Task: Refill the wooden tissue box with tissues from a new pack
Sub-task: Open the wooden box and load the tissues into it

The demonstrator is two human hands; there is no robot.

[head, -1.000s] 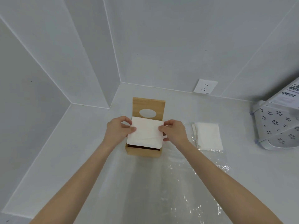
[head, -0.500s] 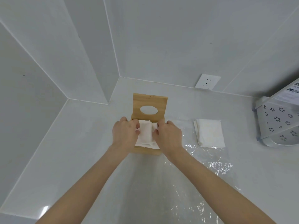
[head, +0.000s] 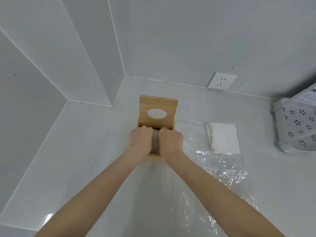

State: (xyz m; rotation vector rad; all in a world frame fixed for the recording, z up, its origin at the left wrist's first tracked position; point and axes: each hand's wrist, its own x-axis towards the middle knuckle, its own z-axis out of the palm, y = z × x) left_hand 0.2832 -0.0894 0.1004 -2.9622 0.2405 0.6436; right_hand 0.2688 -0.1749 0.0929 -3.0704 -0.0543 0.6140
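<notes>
Both of your hands are down inside the open wooden tissue box (head: 156,117), which stands on the white worktop (head: 85,151) near the corner of the walls, its hinged lid (head: 158,106) upright at the back with the oval slot facing you. Your left hand (head: 141,140) and right hand (head: 171,141) sit knuckle to knuckle, fingers curled under and pressed onto the tissue stack (head: 155,141), of which only a pale strip shows in the gap between them; whether the fingertips pinch the paper or merely push on it, you cannot tell from here, since they are tucked out of sight. The stack appears most of the way into the box, so you are probably seating it. Judge it as light, soft and easily creased: it will buckle in the middle if squeezed from both sides, and a single sheet will tear or drag loose if you pull at one layer. Better to take it by the long edges with flat fingers and press evenly across the top, working the corners down against the wooden walls rather than forcing the centre. The box is stiff but light enough to slide, so keep it steady. A smaller pile of leftover tissues (head: 223,138) lies to your right on the crinkled clear wrapper (head: 225,171), well apart from the box.
</notes>
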